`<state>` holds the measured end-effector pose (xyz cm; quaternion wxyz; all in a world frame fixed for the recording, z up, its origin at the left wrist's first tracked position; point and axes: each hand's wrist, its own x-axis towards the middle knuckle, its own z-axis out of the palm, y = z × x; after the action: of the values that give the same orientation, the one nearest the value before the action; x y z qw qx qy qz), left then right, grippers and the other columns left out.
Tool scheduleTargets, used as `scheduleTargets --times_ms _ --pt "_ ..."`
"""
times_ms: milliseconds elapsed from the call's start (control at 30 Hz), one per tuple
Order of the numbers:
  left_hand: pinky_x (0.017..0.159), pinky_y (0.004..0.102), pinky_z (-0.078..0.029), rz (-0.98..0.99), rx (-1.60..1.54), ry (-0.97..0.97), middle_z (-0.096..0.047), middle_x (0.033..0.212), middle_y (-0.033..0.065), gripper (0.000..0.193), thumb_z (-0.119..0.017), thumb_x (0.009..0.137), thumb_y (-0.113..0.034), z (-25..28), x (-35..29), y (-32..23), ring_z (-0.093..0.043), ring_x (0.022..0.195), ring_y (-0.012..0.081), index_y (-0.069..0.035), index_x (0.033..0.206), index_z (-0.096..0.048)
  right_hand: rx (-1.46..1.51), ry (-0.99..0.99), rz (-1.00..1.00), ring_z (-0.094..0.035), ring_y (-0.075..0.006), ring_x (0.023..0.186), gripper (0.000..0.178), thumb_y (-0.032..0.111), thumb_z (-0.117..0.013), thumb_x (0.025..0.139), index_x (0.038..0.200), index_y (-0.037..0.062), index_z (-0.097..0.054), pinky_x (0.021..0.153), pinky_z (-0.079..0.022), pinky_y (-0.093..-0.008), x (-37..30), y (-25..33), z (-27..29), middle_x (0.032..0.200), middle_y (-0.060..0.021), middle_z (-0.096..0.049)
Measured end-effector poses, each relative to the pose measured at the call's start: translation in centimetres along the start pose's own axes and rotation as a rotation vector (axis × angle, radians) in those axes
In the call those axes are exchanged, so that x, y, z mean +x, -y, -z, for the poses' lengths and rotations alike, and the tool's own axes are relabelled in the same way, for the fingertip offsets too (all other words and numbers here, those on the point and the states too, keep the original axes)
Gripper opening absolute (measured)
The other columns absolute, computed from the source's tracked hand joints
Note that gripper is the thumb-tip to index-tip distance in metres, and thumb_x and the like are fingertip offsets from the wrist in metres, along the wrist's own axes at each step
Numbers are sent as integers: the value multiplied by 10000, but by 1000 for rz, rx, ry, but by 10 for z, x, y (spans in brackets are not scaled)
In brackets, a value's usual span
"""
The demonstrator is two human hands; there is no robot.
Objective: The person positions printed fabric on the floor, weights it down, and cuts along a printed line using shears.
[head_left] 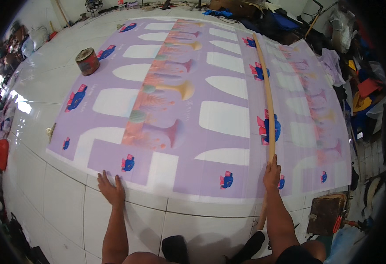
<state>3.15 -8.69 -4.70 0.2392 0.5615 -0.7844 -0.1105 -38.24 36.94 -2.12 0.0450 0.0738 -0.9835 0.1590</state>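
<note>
"What is the room like?"
"A glossy white tiled floor point(34, 176), with mixed clutter point(369, 88) along the sides."
"And on it?"
"A broad lilac sheet point(188, 149) printed with white panels and blue-and-pink figures, spread flat. A long, tan wooden stick point(268, 97) lies lengthwise over its right part, its near end past the edge. A rusty red cylindrical tin point(87, 61) stands at the sheet's left edge."
"The hands?"
"The right hand point(272, 174) has its fingers closed on the stick; the left hand point(112, 188) is spread wide, fingertips at the sheet's near edge, grasping nothing"
</note>
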Motion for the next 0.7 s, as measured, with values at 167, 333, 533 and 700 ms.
scheduleTargets --times_ms 167,333,533,700 --pt "1143 538 -216 -5 49 -39 -381 1477 249 584 -622 907 -328 11 0 10 -317 1374 455 -52 1398 -468 194 151 75 -546 -367 908 594 153 -506 977 1527 175 -282 836 -456 -462 -62 110 -24 998 -209 -532" --pt "1142 533 -223 -27 88 -3 -388 1476 238 568 -609 907 -372 3 -1 1 -326 1374 441 -63 1373 -507 320 317 223 -548 -339 921 558 199 -588 941 1471 219 -415 796 -492 -442 -151 224 -49 1027 -168 -513" --pt "1131 521 -238 -40 157 24 -417 1457 237 560 -611 903 -369 7 -3 -11 -351 1358 432 -58 1359 -521 199 259 415 -551 -330 861 511 221 -614 917 1413 244 -494 756 -482 -458 -189 245 -46 953 -144 -519" --pt "1111 516 -274 -65 191 15 -438 1437 238 571 -609 902 -388 10 -1 -5 -370 1340 421 -58 1360 -522 118 130 350 -536 -325 873 526 181 -649 890 1398 234 -521 753 -470 -445 -160 189 -31 948 -135 -524"
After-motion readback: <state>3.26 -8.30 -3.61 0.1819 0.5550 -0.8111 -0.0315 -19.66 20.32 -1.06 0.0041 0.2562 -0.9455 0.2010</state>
